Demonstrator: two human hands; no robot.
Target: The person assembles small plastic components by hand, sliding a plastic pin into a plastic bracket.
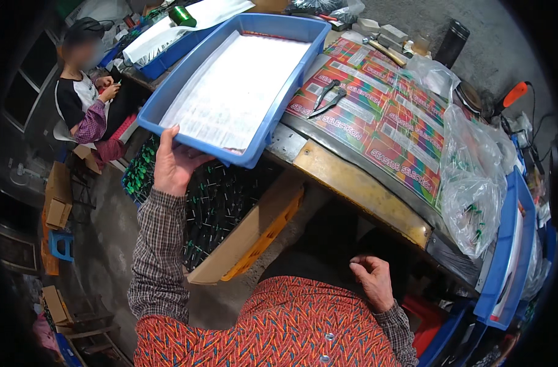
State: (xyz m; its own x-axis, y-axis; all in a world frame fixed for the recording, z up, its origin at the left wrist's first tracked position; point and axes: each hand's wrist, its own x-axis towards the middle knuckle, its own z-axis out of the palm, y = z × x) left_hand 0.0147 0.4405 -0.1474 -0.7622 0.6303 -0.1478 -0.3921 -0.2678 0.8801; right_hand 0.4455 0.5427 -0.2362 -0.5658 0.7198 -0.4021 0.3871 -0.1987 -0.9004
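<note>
I see from here a blue tray [245, 158], white liner [242, 85], dark checked sleeve [161, 244], red zigzag-patterned garment [297, 318], rainbow-striped, red-panelled cardboard [361, 107] and tan-edged bench [358, 189].

From my remote seat, I see the blue rectangular plastic tray [249, 158] left of the multicoloured flat printed sheeting [407, 116].
In the tray lies a thin white rectangular sheet [242, 85]; the bare left hand [173, 162] is at its near edge. On the sheeting, I find the black metal pruners [331, 103] left, the clear crumpled plastic bag [471, 202] right, the black cylindrical bottle [452, 44] behind.
</note>
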